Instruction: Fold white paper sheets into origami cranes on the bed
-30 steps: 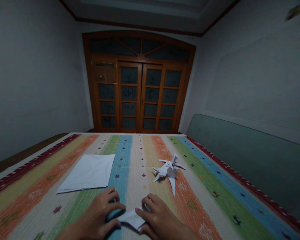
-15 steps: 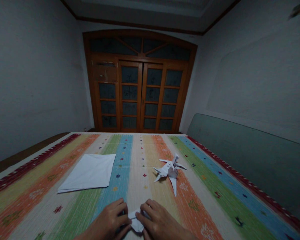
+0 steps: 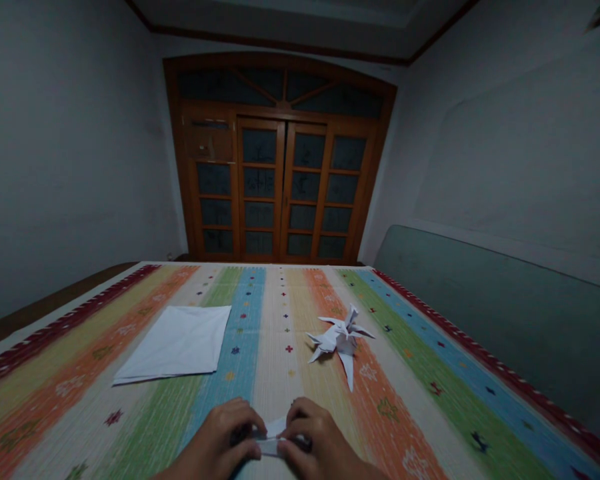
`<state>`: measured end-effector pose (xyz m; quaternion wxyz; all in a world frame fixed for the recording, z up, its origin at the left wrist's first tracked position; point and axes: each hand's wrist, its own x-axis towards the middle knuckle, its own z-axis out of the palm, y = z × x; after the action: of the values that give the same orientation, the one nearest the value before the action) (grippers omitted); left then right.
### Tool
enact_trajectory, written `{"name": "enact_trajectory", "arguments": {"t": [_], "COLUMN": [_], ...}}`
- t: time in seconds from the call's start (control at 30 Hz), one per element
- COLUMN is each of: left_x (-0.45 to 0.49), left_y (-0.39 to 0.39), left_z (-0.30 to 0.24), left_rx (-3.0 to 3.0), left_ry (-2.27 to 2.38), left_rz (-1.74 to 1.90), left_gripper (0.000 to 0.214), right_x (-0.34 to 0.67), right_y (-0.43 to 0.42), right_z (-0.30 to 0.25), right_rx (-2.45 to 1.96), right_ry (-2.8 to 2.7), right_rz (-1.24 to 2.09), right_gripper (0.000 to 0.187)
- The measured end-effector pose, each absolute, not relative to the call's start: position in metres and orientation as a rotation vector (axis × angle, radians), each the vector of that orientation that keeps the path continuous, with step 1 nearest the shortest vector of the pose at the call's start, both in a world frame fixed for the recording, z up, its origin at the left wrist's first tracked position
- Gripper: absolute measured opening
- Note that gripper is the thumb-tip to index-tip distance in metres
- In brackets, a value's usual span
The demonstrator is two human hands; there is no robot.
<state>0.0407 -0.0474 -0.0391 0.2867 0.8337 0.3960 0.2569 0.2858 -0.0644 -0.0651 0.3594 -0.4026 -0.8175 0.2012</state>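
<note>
Low in the middle of the head view, a small piece of folded white paper (image 3: 270, 447) is pinched between my two hands, just over the striped tablecloth. My left hand (image 3: 225, 437) grips its left side with thumb and fingertips. On its right side, my right hand (image 3: 314, 437) does the same, fingers bent and thumb toward me. Much of the paper is hidden behind the fingers. Farther off to the right lie folded paper cranes (image 3: 341, 335), bunched together with pointed wings sticking out; I cannot tell exactly how many.
A stack of white paper sheets (image 3: 177, 343) lies on the left of the table. The striped tablecloth (image 3: 275, 373) covers the tabletop. A pale green board or backrest (image 3: 480, 293) runs along the right side. Wooden doors with glass panes (image 3: 285, 193) stand beyond the far edge.
The fingers have shifted on the small paper: both thumbs now press its near part, and a crease shows across it. The cranes and the sheet stack have not moved.
</note>
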Motion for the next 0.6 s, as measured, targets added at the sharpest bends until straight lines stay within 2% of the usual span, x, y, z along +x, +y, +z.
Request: {"name": "enact_trajectory", "arguments": {"t": [0.13,0.37,0.47,0.6], "left_x": [0.040,0.040,0.038,0.035], "left_y": [-0.046,-0.046,-0.047,-0.052], "left_z": [-0.040,-0.037,-0.034,-0.024], "left_rx": [2.163,2.211,2.355,2.774], "left_ry": [1.000,1.000,0.940,0.730], "left_rz": [0.721,0.708,0.716,0.694], "left_gripper": [0.018,0.031,0.030,0.027], "right_x": [0.283,0.283,0.284,0.285], "right_y": [-0.064,-0.065,-0.068,-0.071], "right_z": [-0.062,-0.068,-0.063,-0.056], "right_rx": [-1.104,-1.111,-1.128,-1.130], "right_ry": [-2.002,-1.997,-2.023,-2.123], "right_rz": [0.632,0.605,0.594,0.520], "right_gripper": [0.009,0.011,0.012,0.029]}}
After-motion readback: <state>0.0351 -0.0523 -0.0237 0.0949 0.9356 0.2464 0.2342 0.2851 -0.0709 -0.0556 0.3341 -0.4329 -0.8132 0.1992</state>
